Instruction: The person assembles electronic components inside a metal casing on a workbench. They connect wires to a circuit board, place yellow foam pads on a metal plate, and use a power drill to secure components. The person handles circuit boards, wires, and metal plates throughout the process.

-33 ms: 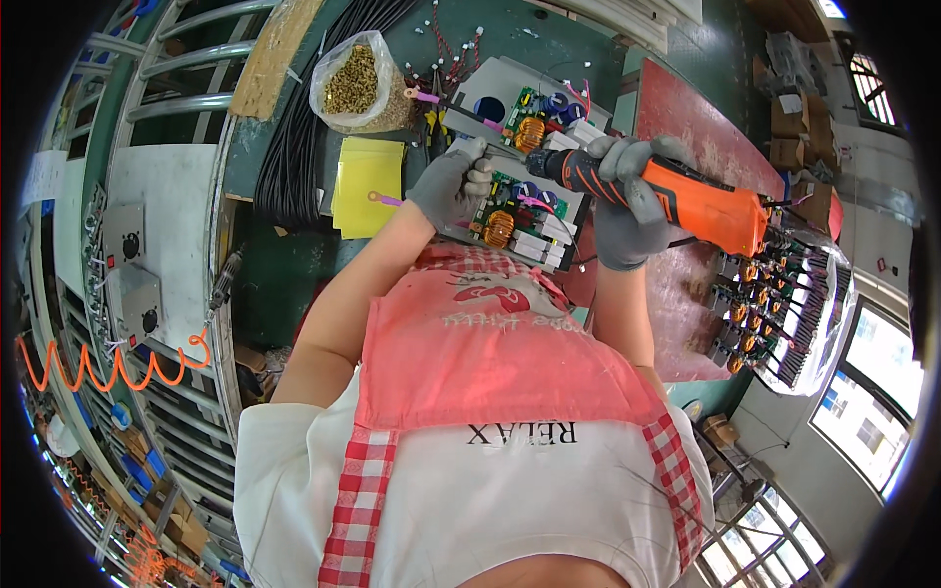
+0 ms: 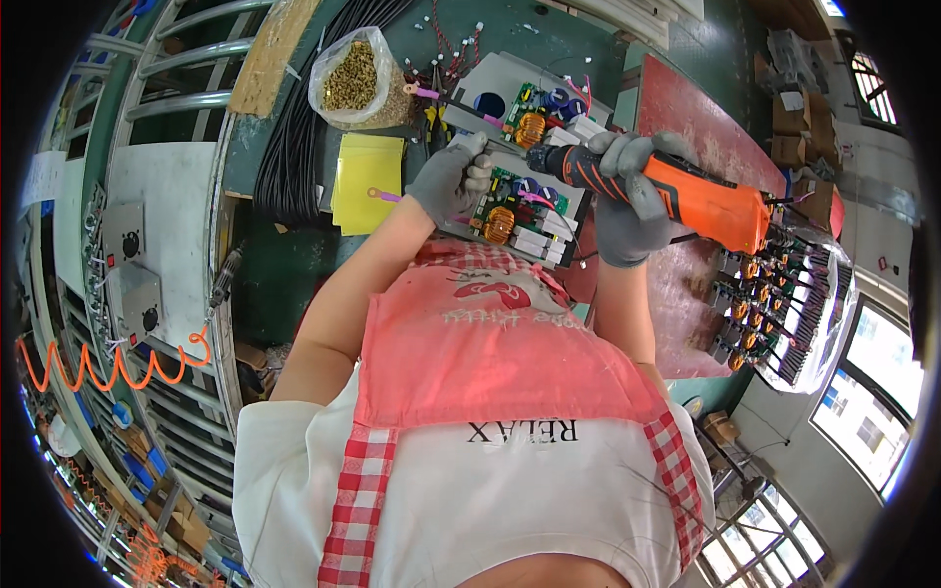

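My right hand (image 2: pixel 632 201), in a grey glove, is wrapped round an orange-and-black power screwdriver (image 2: pixel 716 204). The tool lies nearly level, its black nose and thin bit turned left. At the bit's end is my left hand (image 2: pixel 453 178), also gloved, with thumb and forefinger pinched; whatever is between them is too small to make out. Just below the nose lies a green circuit board (image 2: pixel 524 204) with a copper-wound coil, blue capacitors and white blocks, set in a metal housing. A similar board (image 2: pixel 551 110) sits behind it in a grey metal tray.
A clear bag of brass-coloured small parts (image 2: pixel 353 83) stands at the back left, beside a bundle of black cables (image 2: pixel 294 157). Yellow sheets (image 2: pixel 368 186) and yellow-handled pliers (image 2: pixel 434 127) lie near my left hand. Several assembled boards (image 2: pixel 755 309) crowd the red surface (image 2: pixel 686 333) on the right.
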### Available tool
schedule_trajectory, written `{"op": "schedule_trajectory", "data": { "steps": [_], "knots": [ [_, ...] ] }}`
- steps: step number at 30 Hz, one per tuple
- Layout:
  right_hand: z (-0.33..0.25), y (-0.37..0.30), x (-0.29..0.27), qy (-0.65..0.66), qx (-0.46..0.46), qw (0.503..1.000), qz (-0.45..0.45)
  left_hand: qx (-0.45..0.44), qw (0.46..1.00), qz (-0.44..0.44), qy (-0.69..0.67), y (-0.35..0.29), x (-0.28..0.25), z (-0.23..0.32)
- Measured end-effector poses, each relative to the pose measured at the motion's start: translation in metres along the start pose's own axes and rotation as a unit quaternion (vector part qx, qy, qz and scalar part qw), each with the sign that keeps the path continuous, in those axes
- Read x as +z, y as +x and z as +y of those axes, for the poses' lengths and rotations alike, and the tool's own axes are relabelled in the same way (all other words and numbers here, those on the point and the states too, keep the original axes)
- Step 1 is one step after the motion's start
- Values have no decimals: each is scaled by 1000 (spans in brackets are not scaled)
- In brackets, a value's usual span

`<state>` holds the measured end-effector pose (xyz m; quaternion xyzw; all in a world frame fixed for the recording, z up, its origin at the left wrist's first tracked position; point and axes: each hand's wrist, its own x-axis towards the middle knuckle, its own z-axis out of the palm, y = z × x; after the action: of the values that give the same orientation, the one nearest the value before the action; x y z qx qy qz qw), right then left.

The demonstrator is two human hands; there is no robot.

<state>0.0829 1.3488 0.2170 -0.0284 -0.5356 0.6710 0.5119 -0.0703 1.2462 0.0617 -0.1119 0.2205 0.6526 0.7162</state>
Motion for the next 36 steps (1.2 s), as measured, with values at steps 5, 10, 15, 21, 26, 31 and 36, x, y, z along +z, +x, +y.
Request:
{"op": "schedule_trajectory", "data": {
  "steps": [5,10,15,21,26,31,36],
  "knots": [
    [-2,2,-5,8,-6,1000,22,8,999,-39,10,7,2,-1],
    [-5,20,-30,25,-26,999,41,9,997,35,71,17,32,-9],
    [-25,55,-78,-143,-102,979,108,37,959,118,254,25,50,0],
    [14,63,-132,-253,-43,935,245,66,827,270,489,25,-4,35],
    [34,57,-153,-219,-12,937,271,97,725,355,582,34,-51,51],
    [43,57,-166,-225,-5,937,269,77,689,408,594,51,-58,58],
    [41,60,-174,-203,65,964,156,70,673,415,608,67,-70,57]
  ]
}}
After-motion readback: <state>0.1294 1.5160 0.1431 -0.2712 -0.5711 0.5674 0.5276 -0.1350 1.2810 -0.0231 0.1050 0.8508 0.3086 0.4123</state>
